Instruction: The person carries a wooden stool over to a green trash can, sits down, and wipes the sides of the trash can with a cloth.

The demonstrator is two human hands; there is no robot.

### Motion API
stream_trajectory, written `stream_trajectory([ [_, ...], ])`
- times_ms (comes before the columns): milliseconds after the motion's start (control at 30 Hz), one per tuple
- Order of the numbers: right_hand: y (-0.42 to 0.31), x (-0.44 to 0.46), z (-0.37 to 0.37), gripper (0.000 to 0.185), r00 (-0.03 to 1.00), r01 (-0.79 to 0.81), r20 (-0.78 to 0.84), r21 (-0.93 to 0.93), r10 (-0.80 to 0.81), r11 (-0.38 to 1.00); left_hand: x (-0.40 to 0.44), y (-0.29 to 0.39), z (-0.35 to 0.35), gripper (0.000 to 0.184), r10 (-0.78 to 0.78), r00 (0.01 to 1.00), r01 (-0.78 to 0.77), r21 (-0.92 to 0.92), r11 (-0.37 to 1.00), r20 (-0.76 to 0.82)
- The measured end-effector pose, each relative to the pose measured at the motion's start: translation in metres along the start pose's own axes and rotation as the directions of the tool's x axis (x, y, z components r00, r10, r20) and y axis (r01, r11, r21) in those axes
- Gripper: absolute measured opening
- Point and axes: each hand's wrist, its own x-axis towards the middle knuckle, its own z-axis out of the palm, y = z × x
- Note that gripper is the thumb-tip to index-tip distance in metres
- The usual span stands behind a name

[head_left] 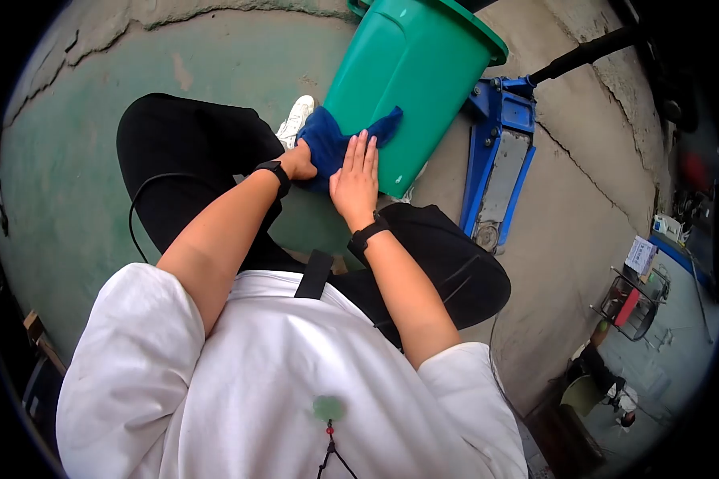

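A green plastic bin [399,80] stands tilted between my legs, its rim at the top of the view. Bunched over its near left edge is a blue cloth [324,142], one corner lying across the bin's side. My left hand [300,163] is at the cloth's lower left and grips it, most of its fingers covered by the fabric. Flat against the bin's side lies my right hand [356,180], fingers stretched out together beside the cloth and partly over its edge. Each wrist wears a black band.
Right of the bin, a blue floor jack [499,152] with a black handle rests on cracked concrete. Farther right are a wire rack [633,307], a sheet of paper [641,257] and an olive bucket [581,395]. Another person appears small at the lower right. A thin black cable runs by my left leg.
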Motion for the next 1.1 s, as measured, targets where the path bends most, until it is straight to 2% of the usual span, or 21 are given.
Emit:
stream_trajectory([
  [67, -0.009, -0.015, -0.008, 0.082, 0.993, 0.023, 0.119, 0.029, -0.026, 0.999, -0.008, 0.003, -0.002, 0.09, 0.002, 0.999, 0.002, -0.089, 0.996, 0.047],
  [133, -0.008, -0.021, -0.007, 0.084, 0.984, 0.092, 0.162, -0.092, -0.076, 0.991, -0.009, 0.003, -0.004, 0.087, -0.004, 0.999, 0.012, -0.153, 0.988, 0.054],
  [233, 0.0, -0.01, -0.008, 0.08, 0.988, 0.108, 0.109, -0.015, -0.106, 0.994, 0.004, -0.002, 0.0, 0.078, -0.01, 1.0, 0.003, -0.265, 0.964, -0.024],
  [267, 0.005, -0.003, -0.008, 0.078, 0.991, 0.115, 0.065, -0.007, -0.114, 0.993, 0.017, -0.009, 0.007, 0.076, 0.094, 0.984, -0.131, -0.263, 0.956, -0.149],
  [333, 0.021, 0.023, -0.004, 0.075, 0.992, 0.125, -0.02, 0.011, -0.125, 0.992, 0.05, -0.027, 0.028, 0.073, 0.284, 0.879, -0.383, -0.211, 0.899, -0.383],
  [400, 0.034, 0.051, -0.008, 0.073, 0.993, 0.095, -0.061, -0.029, -0.097, 0.995, 0.038, -0.006, 0.011, 0.069, 0.336, 0.832, -0.467, -0.23, 0.854, -0.442],
  [433, 0.041, 0.066, -0.01, 0.073, 0.997, 0.064, -0.042, -0.114, -0.069, 0.991, 0.027, 0.01, -0.003, 0.067, 0.386, 0.792, -0.525, -0.205, 0.826, -0.473],
  [467, 0.047, 0.079, -0.012, 0.073, 0.998, 0.016, -0.064, -0.117, -0.023, 0.993, 0.041, 0.009, -0.004, 0.071, 0.379, 0.791, -0.477, -0.098, 0.873, -0.48],
  [533, 0.057, 0.097, -0.012, 0.072, 0.995, -0.039, -0.095, -0.11, 0.029, 0.993, 0.027, 0.032, -0.021, 0.076, 0.393, 0.774, -0.455, -0.004, 0.89, -0.496],
  [567, 0.058, 0.1, -0.014, 0.071, 0.994, -0.049, -0.103, -0.109, 0.038, 0.993, 0.013, 0.042, -0.031, 0.081, 0.359, 0.82, -0.386, 0.032, 0.922, -0.445],
  [667, 0.045, 0.081, -0.015, 0.07, 0.98, -0.142, -0.149, -0.07, 0.131, 0.987, 0.0, 0.043, -0.028, 0.084, 0.384, 0.84, -0.413, 0.008, 0.911, -0.383],
  [733, 0.028, 0.049, -0.022, 0.072, 0.989, -0.134, -0.066, -0.004, 0.133, 0.991, 0.0, 0.032, 0.004, 0.089, 0.397, 0.801, -0.341, 0.205, 0.918, -0.447],
  [800, 0.021, 0.024, -0.015, 0.073, 0.995, -0.099, 0.004, 0.032, 0.099, 0.995, -0.015, 0.04, 0.014, 0.093, 0.286, 0.868, -0.195, 0.25, 0.948, -0.406],
  [933, 0.032, 0.047, -0.02, 0.072, 0.999, -0.043, 0.011, 0.062, 0.042, 0.997, 0.003, 0.076, 0.0, 0.093, 0.147, 0.903, -0.055, 0.233, 0.971, -0.402],
  [1100, 0.067, 0.129, -0.03, 0.07, 0.996, 0.047, -0.079, 0.053, -0.043, 0.997, 0.036, 0.101, -0.041, 0.095, 0.201, 0.854, -0.131, 0.176, 0.976, -0.48],
])
